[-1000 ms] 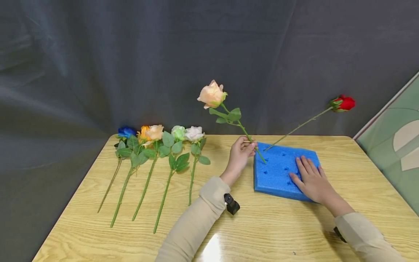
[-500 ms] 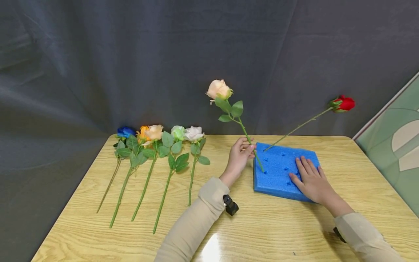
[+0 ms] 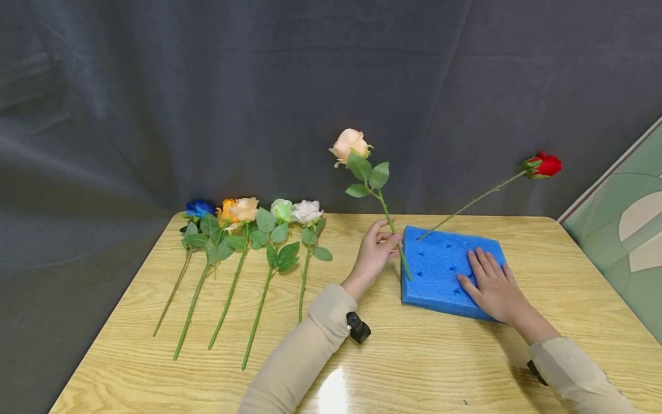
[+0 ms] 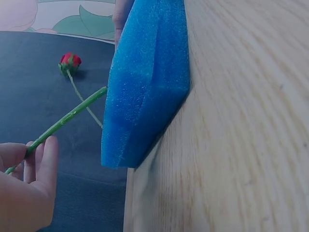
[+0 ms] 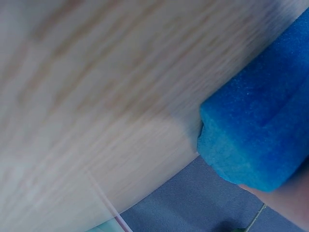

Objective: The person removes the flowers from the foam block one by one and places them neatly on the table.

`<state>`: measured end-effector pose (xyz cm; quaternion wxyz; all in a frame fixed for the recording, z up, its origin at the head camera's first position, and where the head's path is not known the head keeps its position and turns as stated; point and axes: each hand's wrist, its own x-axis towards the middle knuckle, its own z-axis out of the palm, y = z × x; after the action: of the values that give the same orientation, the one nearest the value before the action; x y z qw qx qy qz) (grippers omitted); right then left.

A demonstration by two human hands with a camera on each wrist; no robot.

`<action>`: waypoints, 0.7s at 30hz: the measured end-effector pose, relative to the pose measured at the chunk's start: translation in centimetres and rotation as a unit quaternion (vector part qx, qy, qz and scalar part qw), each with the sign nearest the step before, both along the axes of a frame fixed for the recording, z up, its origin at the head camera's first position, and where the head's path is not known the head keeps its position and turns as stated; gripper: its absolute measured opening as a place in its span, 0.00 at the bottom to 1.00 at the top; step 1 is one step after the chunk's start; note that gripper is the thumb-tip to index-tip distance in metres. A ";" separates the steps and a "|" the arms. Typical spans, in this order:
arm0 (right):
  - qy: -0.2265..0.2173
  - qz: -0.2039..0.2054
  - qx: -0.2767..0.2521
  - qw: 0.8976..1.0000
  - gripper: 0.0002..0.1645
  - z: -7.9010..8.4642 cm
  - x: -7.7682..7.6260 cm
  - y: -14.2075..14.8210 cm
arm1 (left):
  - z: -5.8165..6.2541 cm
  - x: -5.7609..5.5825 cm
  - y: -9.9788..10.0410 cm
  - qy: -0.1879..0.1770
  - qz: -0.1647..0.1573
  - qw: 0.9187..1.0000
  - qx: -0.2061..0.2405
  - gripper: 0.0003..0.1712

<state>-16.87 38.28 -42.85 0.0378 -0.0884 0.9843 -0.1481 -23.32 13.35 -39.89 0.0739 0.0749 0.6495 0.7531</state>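
Observation:
My left hand (image 3: 373,253) pinches the green stem of a peach rose (image 3: 350,145) between thumb and fingers. The bloom leans up and to the left, and the stem's lower end overlaps the left part of a blue foam block (image 3: 434,287) with several small holes. In the left wrist view the stem tip (image 4: 102,90) is right at the foam's face. My right hand (image 3: 493,287) lies flat with fingers spread on the block's right side, pressing on it. A red rose (image 3: 545,165) stands tilted to the right, its stem set in the block's back left corner.
Left on the table (image 3: 129,368) lie a blue rose (image 3: 199,208), an orange rose (image 3: 226,210), a peach rose (image 3: 245,209), a green-white rose (image 3: 281,210) and a white rose (image 3: 307,211). A dark curtain (image 3: 258,103) hangs behind; a patterned panel (image 3: 631,218) stands at right.
The held rose has swung more upright and slightly right. Its stem end has moved down from the upper-left hole, past the lower-left one, toward the front. My right hand has stayed put.

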 end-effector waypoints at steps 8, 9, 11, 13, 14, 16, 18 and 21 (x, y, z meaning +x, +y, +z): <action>-0.004 -0.003 0.008 1.000 0.45 0.1 0.1 -0.2 | 0.3 0.6 -0.7 -0.008 -0.006 1.000 0.000 0.19; -0.004 -0.003 0.008 1.000 0.45 0.2 0.0 -0.2 | 0.3 0.6 -0.8 -0.009 -0.006 1.000 0.002 0.18; -0.003 -0.003 0.008 1.000 0.45 0.2 0.0 -0.3 | 0.4 0.7 -1.0 -0.010 -0.007 1.000 -0.001 0.18; -0.002 -0.004 0.009 1.000 0.45 0.2 0.1 -0.3 | 0.4 0.9 -1.3 -0.010 -0.013 1.000 -0.004 0.18; -0.002 -0.004 0.009 1.000 0.45 0.2 0.1 -0.3 | 0.4 0.9 -1.4 -0.008 -0.016 1.000 -0.005 0.18; -0.002 -0.004 0.008 1.000 0.45 0.3 0.1 -0.3 | 0.5 1.1 -1.7 -0.010 -0.022 1.000 -0.010 0.18; -0.003 -0.004 0.007 1.000 0.45 0.3 0.0 -0.3 | 0.6 1.3 -2.0 -0.012 -0.027 1.000 -0.012 0.18; -0.006 -0.004 0.008 1.000 0.45 0.3 0.0 -0.3 | 0.9 1.5 -2.5 -0.018 -0.031 0.999 -0.019 0.18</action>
<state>-16.89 37.99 -42.54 0.0438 -0.0837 0.9855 -0.1412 -21.79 10.86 -39.03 0.1110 0.0800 0.6599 0.7388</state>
